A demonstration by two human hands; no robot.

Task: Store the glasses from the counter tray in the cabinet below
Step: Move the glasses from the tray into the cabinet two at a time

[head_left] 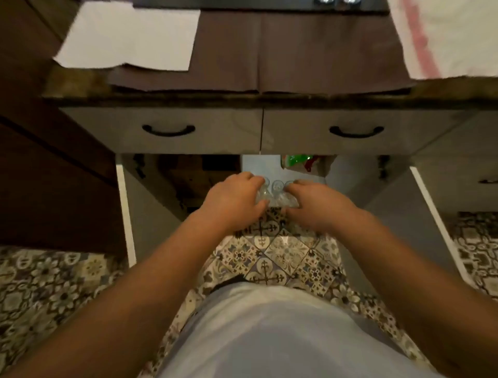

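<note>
A cluster of clear glasses [277,190] sits at the front edge of the open cabinet [186,178] under the counter. My left hand [231,199] grips the cluster from the left and my right hand [315,205] from the right, fingers curled around the outer glasses. One glass in the middle shows between the hands. At the top edge of the view, a dark tray [242,3] on the counter carries two more glasses [338,1], mostly cut off.
Both cabinet doors [126,213] stand open to left and right. Two shut drawers with black handles [168,130] run under the counter edge. A green and red packet [299,162] lies inside the cabinet. White paper [129,35] and brown cloth [296,51] cover the counter.
</note>
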